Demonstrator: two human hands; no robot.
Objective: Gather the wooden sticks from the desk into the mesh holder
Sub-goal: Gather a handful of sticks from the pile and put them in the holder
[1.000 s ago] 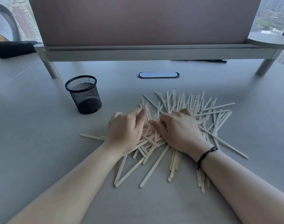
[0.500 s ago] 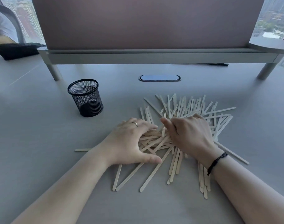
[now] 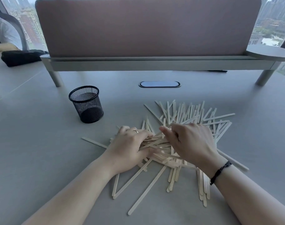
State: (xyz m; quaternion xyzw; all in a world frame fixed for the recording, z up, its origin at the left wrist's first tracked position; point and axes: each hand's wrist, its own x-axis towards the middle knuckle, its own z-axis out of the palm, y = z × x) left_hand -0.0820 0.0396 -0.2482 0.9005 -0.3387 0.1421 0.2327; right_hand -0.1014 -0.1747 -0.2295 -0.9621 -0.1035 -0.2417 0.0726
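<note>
Several pale wooden sticks (image 3: pixel 192 113) lie scattered in a pile on the grey desk (image 3: pixel 33 151). My left hand (image 3: pixel 130 148) and my right hand (image 3: pixel 190 140) sit in the middle of the pile, fingers curled round a bunch of sticks (image 3: pixel 158 142) squeezed between them. The black mesh holder (image 3: pixel 86 103) stands upright and empty on the desk, up and to the left of my left hand, apart from the sticks.
A brown partition screen (image 3: pixel 146 28) on a grey rail runs across the back of the desk. An oval cable port (image 3: pixel 159 84) is set in the desk behind the pile. A black bag (image 3: pixel 21 57) and another person's arm are at far left.
Both hands have pushed closer together, raking sticks from the pile's centre into a tighter bunch between them. The left thumb has tucked under the sticks.
</note>
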